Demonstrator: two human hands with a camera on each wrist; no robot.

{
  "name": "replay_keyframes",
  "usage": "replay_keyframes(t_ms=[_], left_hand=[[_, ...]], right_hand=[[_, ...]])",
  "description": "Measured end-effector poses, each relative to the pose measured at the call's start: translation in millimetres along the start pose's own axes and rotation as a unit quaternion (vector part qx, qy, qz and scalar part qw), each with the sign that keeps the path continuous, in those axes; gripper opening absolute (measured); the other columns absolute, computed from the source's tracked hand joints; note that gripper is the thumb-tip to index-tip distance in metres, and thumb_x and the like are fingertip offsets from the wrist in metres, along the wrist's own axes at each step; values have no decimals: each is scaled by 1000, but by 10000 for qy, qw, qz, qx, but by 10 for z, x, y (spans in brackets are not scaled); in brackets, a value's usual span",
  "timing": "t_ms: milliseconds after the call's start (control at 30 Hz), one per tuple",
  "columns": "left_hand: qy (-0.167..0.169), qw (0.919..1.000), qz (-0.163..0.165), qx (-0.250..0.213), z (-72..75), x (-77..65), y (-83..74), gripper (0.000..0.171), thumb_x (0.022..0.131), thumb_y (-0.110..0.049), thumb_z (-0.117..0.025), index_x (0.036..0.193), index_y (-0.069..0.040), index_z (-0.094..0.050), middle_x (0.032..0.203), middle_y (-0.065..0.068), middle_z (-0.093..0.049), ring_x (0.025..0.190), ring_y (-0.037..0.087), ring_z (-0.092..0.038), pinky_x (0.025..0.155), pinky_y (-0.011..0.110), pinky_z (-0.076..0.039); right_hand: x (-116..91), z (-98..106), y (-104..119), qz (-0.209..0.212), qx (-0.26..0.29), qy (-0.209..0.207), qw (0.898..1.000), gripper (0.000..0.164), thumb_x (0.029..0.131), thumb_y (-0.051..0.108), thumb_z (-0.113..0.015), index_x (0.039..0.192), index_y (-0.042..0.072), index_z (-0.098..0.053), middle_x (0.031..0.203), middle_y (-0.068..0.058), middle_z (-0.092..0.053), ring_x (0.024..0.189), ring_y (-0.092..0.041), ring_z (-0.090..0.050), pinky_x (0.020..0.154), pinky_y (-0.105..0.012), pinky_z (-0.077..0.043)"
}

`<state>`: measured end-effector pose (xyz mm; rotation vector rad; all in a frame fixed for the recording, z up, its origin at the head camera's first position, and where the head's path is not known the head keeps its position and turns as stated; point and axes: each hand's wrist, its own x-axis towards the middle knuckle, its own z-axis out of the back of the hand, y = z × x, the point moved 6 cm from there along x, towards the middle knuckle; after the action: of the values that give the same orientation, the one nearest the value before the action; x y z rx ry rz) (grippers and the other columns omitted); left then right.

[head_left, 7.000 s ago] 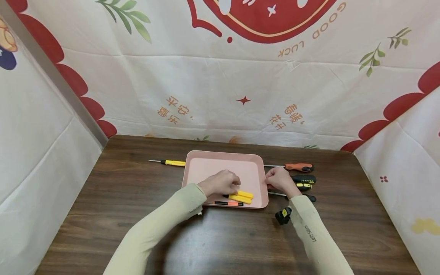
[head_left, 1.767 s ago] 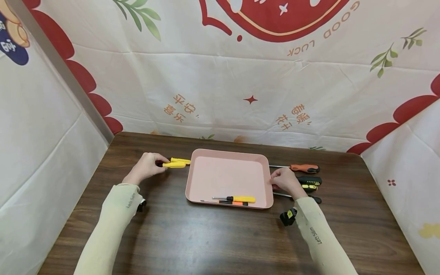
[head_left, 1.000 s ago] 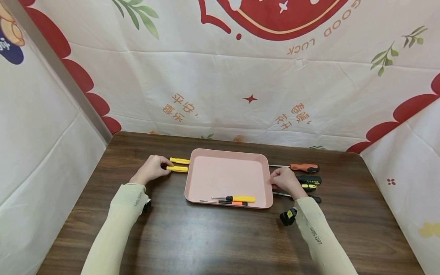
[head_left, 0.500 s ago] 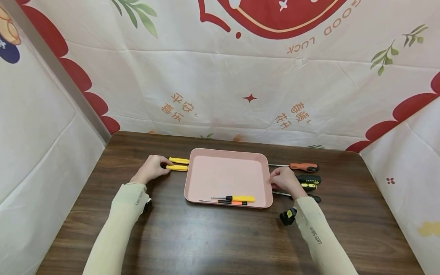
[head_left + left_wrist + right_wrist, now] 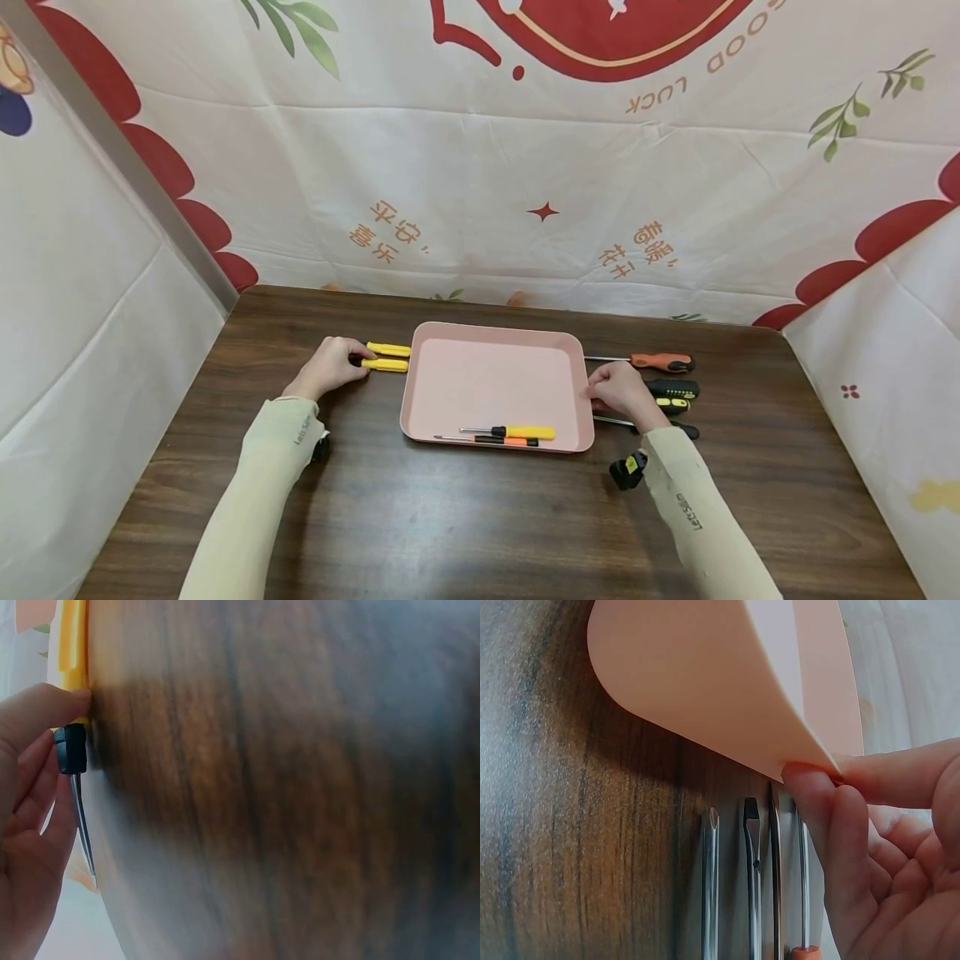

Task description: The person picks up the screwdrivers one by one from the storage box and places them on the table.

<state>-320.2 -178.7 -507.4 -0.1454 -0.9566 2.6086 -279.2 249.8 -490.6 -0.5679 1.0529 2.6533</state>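
A yellow screwdriver [image 5: 387,365] is showing left of centre in the head frame; my left hand [image 5: 330,367] is pinching it between thumb and fingers; a second yellow handle [image 5: 390,349] is lying just above; right of centre, my right hand [image 5: 619,390] is pinching the rim of the pink tray [image 5: 495,375].

From above I lose the shafts of the near yellow screwdriver [image 5: 387,365] and the far yellow screwdriver [image 5: 388,349] behind the left hand [image 5: 330,365]; the right hand [image 5: 617,388] covers the shaft of the black-handled tool [image 5: 677,388]. Both sleeves [image 5: 251,487] run off the near edge, and the far cloth's [image 5: 465,183] red emblem [image 5: 615,37] is cut off.
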Motion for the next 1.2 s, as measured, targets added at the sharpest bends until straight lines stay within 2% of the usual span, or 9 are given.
replay_keyframes(t_ms=[167,400,633,833,1033,1200], left_hand=[[-66,9999,-85,1,13,-8,-18,17,73,-4,-68,90,-4,-71,91,13,-67,84,25,-61,74,39,-48],[19,9998,156,143,-21,17,26,20,74,-3,-68,94,-3,-70,98,15,-66,93,27,-59,81,42,-46],[-81,9999,3,62,-14,-5,0,20,74,-1,-68,93,-3,-70,98,15,-65,94,29,-59,82,43,-45],[-38,9999,103,-22,-28,-4,11,21,74,-2,-67,96,-3,-69,99,15,-65,94,27,-59,83,43,-46],[-73,10000,42,-22,-26,-2,8,21,74,-2,-68,95,-3,-69,98,15,-65,92,27,-59,82,42,-46],[-118,9999,-26,-114,-20,-6,-11,22,73,0,-68,94,-3,-69,98,15,-65,91,27,-59,81,42,-46]], right_hand=[[7,2,1,-4,30,60,10000,12,80,8,-61,84,-2,-63,70,-6,-61,58,-15,-58,60,-33,-50],[22,9,4,71,-58,106,9999,11,79,8,-62,83,-2,-63,65,-4,-60,56,-14,-56,58,-32,-47],[12,21,19,100,-167,88,9998,11,78,8,-62,82,-2,-63,64,-4,-60,56,-14,-55,58,-32,-47],[-3,17,21,89,-105,101,9999,11,78,7,-62,82,-3,-63,64,-5,-60,55,-14,-55,58,-32,-47],[1,1,1,-17,-8,124,9999,10,79,7,-61,82,-2,-62,66,-5,-59,56,-14,-55,58,-32,-48],[14,10,12,111,-128,58,9998,10,78,8,-62,81,-2,-63,62,-4,-59,54,-14,-54,57,-32,-47]])
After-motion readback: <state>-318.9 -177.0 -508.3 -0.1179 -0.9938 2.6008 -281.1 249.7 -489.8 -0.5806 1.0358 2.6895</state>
